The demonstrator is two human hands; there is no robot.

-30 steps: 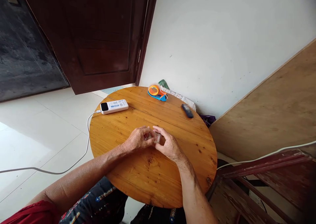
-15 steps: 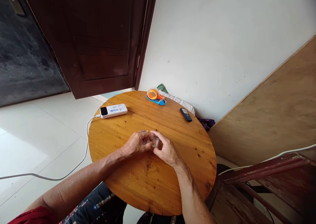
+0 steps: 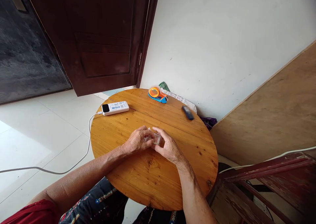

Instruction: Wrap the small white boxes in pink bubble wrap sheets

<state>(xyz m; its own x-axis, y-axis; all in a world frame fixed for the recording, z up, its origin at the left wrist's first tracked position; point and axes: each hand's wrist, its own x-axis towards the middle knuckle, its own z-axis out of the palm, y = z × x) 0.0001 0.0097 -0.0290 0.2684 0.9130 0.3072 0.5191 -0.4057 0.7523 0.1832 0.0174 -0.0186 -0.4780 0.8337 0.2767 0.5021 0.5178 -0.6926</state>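
Near the middle of the round wooden table (image 3: 148, 181), a small clear plastic box (image 3: 157, 139) with red print lies between my hands. My left hand (image 3: 138, 140) is closed on its left side, with the fingers curled over the top and hiding much of it. On the other side my right hand (image 3: 170, 149) curves around the box, thumb along the near edge and index finger reaching over the far edge. What is inside the box is too small to make out.
A white power bank (image 3: 115, 108) with a cable (image 3: 89, 135) plugged in sits at the table's left. Toward the back stands an orange and blue tape dispenser (image 3: 158, 94). A dark, pixelated handheld object (image 3: 188, 112) lies at the right edge. A wall rises behind the table.
My right index finger has lifted slightly at the far side of the box. Both hands stay around it in the same place. The view has shifted a little.
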